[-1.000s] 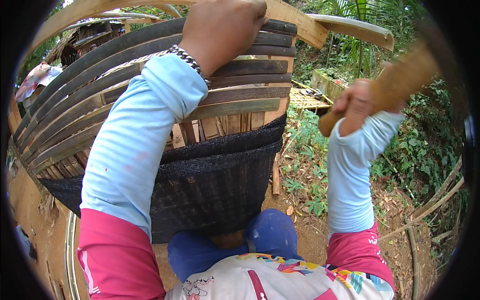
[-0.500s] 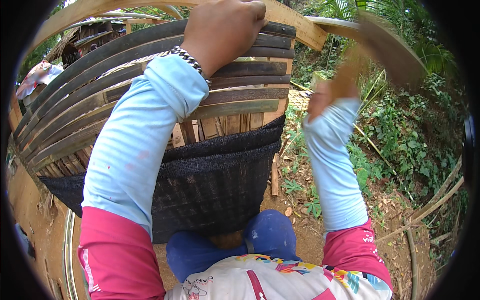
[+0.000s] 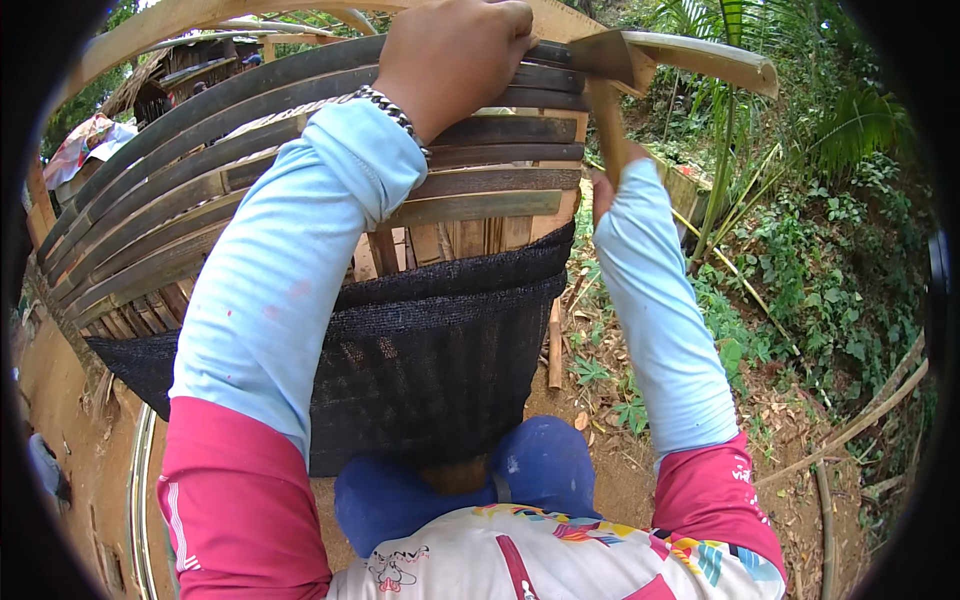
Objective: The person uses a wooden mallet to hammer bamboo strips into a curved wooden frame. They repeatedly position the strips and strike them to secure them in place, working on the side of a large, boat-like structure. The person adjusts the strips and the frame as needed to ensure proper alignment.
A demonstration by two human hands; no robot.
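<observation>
Probably risked a cut to the left hand, bent over the top edge of the slatted panel with grip too hidden to judge, through any skid of the blade. Held the broad-bladed tool by its wooden handle in the closed right hand, with blade just beyond that hand at the panel's upper right corner.

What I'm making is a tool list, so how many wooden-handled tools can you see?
1: the wooden-handled tool in the right hand, its broad head at the upper right corner of the slatted panel. Others could be hidden behind the panel.
</observation>
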